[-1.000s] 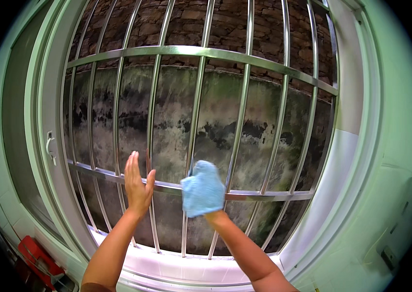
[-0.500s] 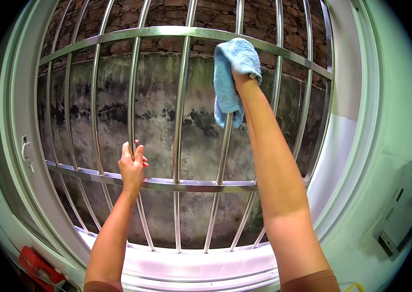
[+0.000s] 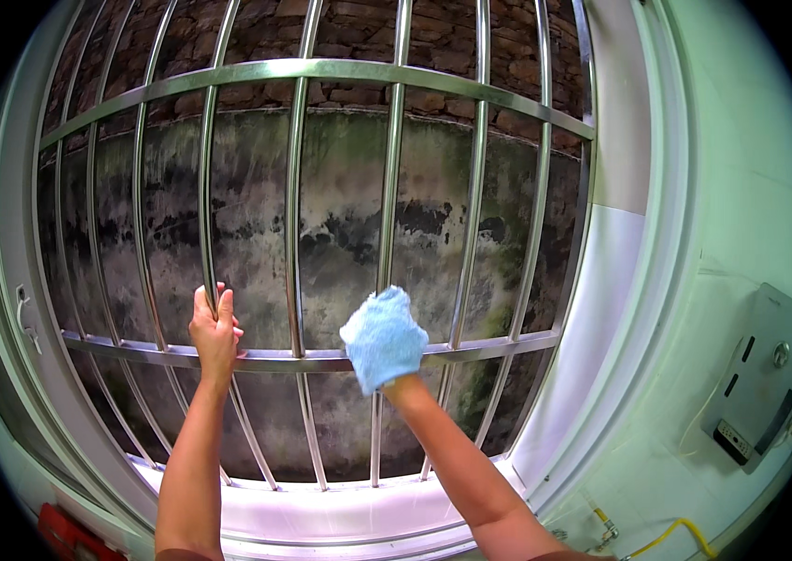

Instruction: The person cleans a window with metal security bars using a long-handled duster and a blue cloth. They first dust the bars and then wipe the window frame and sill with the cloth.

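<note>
A metal window grille (image 3: 228, 71) of shiny upright bars and flat crossbars fills the middle of the view. My left hand (image 3: 216, 327) is closed round one upright bar (image 3: 206, 206), just above the lower crossbar (image 3: 321, 360). A light blue fluffy cloth (image 3: 385, 338) wraps my right hand (image 3: 402, 387), hiding the fingers and leaving only the wrist area showing. Cloth and hand press round another upright bar (image 3: 388, 187) where it meets that lower crossbar.
Behind the bars stands a stained grey wall (image 3: 340, 262) with brickwork above. A white frame (image 3: 615, 252) surrounds the grille, with a latch (image 3: 27, 318) at left. On the right wall hangs a grey box-shaped appliance (image 3: 758, 374); below it runs a yellow hose (image 3: 671, 531). Something red (image 3: 69, 538) lies lower left.
My right hand has slid the cloth down the bar from near the upper crossbar to the lower one. My left hand keeps its hold. The view has shifted to the right.
</note>
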A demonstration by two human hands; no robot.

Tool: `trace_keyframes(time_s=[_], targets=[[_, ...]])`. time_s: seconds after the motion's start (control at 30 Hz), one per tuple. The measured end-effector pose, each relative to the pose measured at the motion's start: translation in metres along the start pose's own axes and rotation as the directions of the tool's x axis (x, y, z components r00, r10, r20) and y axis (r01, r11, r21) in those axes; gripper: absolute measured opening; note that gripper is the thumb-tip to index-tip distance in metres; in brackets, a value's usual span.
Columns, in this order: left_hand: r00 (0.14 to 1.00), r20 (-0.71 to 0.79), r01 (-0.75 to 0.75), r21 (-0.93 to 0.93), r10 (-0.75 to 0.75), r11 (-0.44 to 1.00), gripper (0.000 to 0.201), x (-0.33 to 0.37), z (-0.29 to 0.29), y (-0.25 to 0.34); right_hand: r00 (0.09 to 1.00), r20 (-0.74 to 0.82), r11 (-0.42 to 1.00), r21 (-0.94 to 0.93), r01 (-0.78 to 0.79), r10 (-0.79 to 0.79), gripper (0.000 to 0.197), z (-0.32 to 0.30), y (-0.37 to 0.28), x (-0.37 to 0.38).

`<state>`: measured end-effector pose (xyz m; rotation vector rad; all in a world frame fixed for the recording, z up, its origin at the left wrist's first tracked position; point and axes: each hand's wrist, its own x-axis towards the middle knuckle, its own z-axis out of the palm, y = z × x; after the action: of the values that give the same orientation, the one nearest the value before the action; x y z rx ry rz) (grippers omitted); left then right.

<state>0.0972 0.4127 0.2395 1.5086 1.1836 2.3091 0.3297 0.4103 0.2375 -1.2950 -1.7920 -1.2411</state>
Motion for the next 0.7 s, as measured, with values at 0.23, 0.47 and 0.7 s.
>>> trace_keyframes(time_s=[0.23,0.47,0.7], targets=[[1.000,-0.016,0.005,0.010,-0.005,1.000,0.017,-0.003,-0.005,-0.003,0.959,-0.156,0.972,0.064,-0.228,0.235,0.025,-0.077,0.042,-0.003],[0.997,-0.044,-0.069,-0.010,0.068,0.998,0.016,-0.002,0.009,-0.002,0.914,-0.404,0.958,0.278,0.072,0.049,0.020,-0.071,0.207,0.152],[1.000,-0.024,-0.018,0.029,0.019,0.999,0.014,-0.004,0.004,-0.003,0.856,-0.504,0.645,0.692,0.323,0.113,0.022,-0.029,0.217,0.182]])
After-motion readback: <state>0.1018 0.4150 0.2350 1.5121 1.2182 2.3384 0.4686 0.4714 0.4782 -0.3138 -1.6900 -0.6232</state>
